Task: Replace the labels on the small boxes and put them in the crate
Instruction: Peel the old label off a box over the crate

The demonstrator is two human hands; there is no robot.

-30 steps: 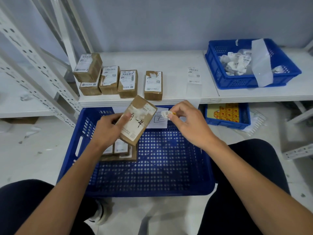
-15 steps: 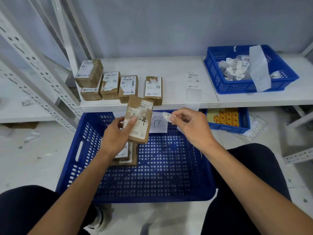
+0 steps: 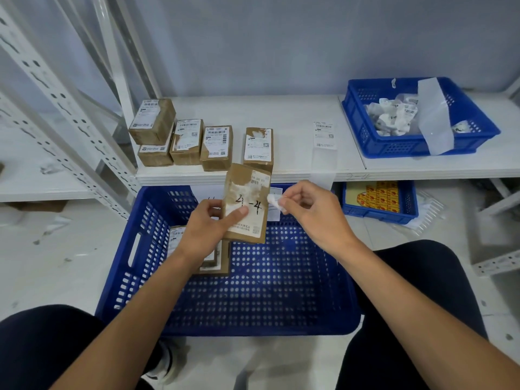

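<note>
between your knees, on the floor, the large blue perforated plastic crate (image 3: 281, 291) sits open-topped so finished boxes can drop straight in. a couple of small labelled brown cardboard boxes (image 3: 221, 266) lie flat at its left side, partly under your wrist.

just above it your left hand (image 3: 202, 232) grips the small brown cardboard box marked "4-4" (image 3: 247, 204). the fingers curl behind it and the thumb is clamped on its face, which turns the torn old label toward you for picking. your right hand (image 3: 312, 212), just beside the box's right edge, has thumb and forefinger pinched together on a small scrap of white label paper (image 3: 273, 199).

the label left on the box looks ragged, so i judge the peeling unfinished.

farther off, on the white shelf (image 3: 281, 116), five more brown boxes (image 3: 213, 144) wait at the left. a fresh white label sheet (image 3: 325, 135) lies to their right. a smaller blue plastic basket (image 3: 394, 147) holds crumpled white scraps, likely where this piece belongs.
</note>
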